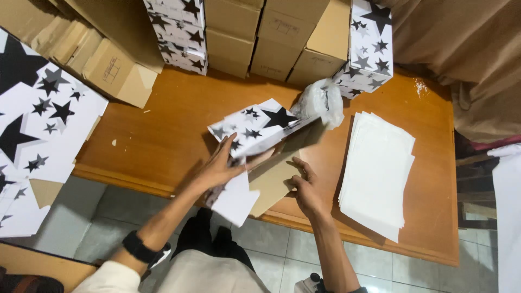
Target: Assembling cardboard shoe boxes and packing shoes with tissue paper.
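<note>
Head view: mid-frame on the wooden table (163,125), a star-printed box (260,127) is half-formed, flaps unfolded. Left hand (220,168) lies spread against its side; right hand (306,190) presses fingers flat on the brown inner flap (274,182). Finished boxes (372,46) stack at top.

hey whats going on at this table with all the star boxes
A person is working on a white box with black stars at the edge of a wooden table. The left hand presses on the box's side, while the right hand rests on its brown cardboard flap. A stack of white paper sheets lies to the right, a crumpled plastic bag sits behind the box, and more boxes are piled along the back.
</note>
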